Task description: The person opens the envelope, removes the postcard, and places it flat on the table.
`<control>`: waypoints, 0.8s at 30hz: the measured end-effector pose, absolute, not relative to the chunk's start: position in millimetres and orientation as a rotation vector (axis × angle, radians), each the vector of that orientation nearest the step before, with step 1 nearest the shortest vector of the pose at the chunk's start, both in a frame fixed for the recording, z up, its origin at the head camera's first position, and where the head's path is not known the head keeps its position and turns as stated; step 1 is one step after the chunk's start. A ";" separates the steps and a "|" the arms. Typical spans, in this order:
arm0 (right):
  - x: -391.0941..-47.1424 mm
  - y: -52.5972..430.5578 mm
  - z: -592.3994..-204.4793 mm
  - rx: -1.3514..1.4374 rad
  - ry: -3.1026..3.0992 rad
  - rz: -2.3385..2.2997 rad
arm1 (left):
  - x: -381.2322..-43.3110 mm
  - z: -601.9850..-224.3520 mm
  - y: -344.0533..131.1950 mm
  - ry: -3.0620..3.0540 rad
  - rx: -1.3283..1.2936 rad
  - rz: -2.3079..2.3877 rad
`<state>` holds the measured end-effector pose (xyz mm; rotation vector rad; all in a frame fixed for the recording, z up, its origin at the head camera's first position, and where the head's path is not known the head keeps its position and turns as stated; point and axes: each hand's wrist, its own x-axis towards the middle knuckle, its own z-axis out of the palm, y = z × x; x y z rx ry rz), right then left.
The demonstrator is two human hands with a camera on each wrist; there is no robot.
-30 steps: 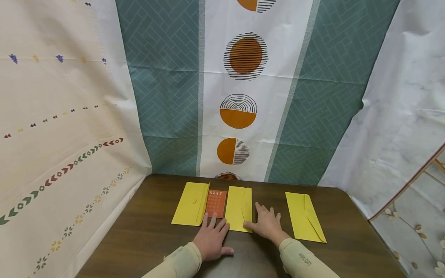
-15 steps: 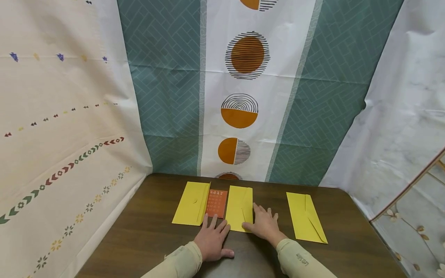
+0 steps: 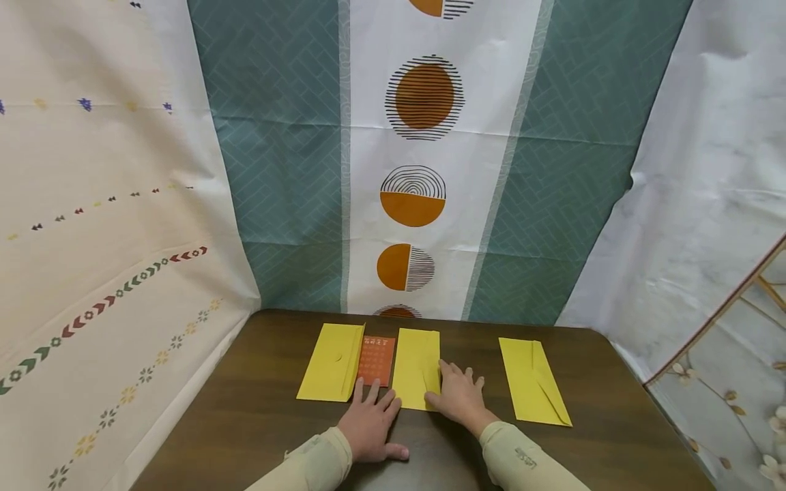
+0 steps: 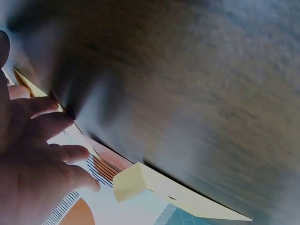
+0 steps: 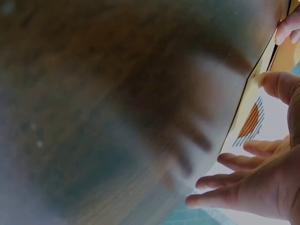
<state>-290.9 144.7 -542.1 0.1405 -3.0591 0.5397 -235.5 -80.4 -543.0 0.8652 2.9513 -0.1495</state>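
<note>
The left hand (image 3: pixel 370 426) is lying palm down, fingers spreading loose and gripping nothing, its tips meeting the near edge of the red card (image 3: pixel 376 358) and the near-left corner of the middle envelope (image 3: pixel 413 361). Over to the right hand (image 3: pixel 460 395): also relaxed, clutching nothing, its thumb resting on that middle yellow envelope near the lower right corner while the other fingers are fanning out along and beyond its right edge. Pale sleeves (image 3: pixel 529 458) are covering both forearms. The red card, bearing rows of light characters, is lying between the middle envelope and the left envelope (image 3: pixel 328 361), whose right-side flap is standing up a little. Well off to the right, the right envelope (image 3: pixel 533 382) is lying by itself, slightly slanted. All are sitting on the dark wooden table (image 3: pixel 245 416), and behind it a green-and-white cloth (image 3: pixel 282 177) is hanging, orange circles running down its middle.
</note>
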 end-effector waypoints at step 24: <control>-291.6 151.9 -541.0 0.179 -3.032 0.661 | -236.8 -547.2 -78.9 2.940 0.898 -0.112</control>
